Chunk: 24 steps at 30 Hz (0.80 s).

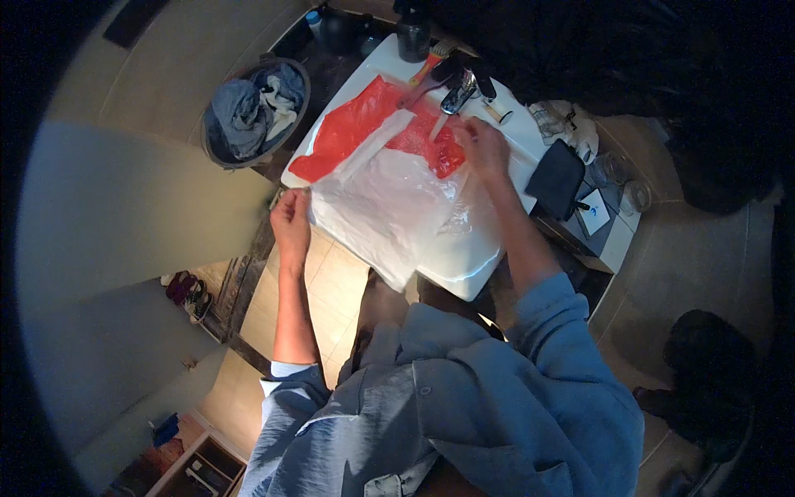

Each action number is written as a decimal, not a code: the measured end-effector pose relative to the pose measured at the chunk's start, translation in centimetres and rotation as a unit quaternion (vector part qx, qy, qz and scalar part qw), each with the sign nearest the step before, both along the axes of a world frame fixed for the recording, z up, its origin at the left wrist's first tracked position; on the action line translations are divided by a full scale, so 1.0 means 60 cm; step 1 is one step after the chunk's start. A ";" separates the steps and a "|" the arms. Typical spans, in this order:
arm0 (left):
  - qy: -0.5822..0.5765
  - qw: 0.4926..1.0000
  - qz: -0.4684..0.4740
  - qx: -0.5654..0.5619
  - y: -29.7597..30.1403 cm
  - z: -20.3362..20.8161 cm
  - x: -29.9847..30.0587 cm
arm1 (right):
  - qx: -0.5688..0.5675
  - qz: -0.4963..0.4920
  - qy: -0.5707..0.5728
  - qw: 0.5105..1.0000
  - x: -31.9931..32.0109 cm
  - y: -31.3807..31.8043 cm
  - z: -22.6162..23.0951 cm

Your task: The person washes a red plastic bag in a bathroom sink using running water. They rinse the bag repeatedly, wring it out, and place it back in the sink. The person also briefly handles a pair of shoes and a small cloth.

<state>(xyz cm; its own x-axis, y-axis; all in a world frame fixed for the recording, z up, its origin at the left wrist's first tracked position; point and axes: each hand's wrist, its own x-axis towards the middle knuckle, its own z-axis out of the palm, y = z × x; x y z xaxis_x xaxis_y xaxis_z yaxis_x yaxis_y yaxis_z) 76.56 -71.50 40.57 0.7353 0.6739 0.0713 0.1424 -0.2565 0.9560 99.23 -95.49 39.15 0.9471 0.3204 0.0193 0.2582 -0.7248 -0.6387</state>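
A thin, wet sheet (pixel 377 195), red at the far side and white toward me, spreads over the white sink (pixel 489 240). It looks like a plastic bag or thin cloth; I cannot tell which. At the sink's left edge, my left hand (pixel 291 217) is closed, pinching a corner of the white part. My right hand (pixel 484 149) is by the tap, its fingers bent together at the sheet's right side, where it looks see-through. From the metal tap (pixel 458 93) a stream of water (pixel 439 126) falls onto the red part.
Behind the tap lie a brush (pixel 439 55) and a dark cup (pixel 413 37). A basket (pixel 214 147) of crumpled clothes stands at the far left. To the right are a black pouch (pixel 555 178), a glass jar (pixel 636 197) and a white crumpled cloth (pixel 571 126).
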 end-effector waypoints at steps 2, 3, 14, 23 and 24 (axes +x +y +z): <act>0.010 1.000 0.003 -0.025 0.030 -0.022 -0.001 | -0.075 0.007 -0.012 0.997 0.002 -0.043 -0.025; -0.005 0.999 0.043 -0.033 0.028 -0.032 -0.001 | -0.114 0.008 -0.018 0.993 0.001 -0.061 -0.040; 0.202 0.876 -0.019 -0.438 -0.182 -0.059 -0.108 | 0.107 0.110 0.049 0.987 -0.008 -0.097 -0.152; 0.076 0.900 -0.012 -0.428 -0.159 -0.015 -0.121 | 0.015 0.160 -0.185 0.970 -0.021 -0.103 -0.073; 0.076 0.902 -0.026 -0.423 -0.154 -0.016 -0.123 | -0.007 0.162 -0.203 0.966 -0.022 -0.105 -0.062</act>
<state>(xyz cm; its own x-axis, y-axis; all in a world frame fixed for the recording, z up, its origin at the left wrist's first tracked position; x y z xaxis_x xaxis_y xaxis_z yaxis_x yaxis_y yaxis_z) 69.16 -80.73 39.62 0.7249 0.4045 -0.5576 0.2969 0.5470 0.7828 97.93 -101.79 35.44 0.7124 0.6019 0.3608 0.6999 -0.5716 -0.4284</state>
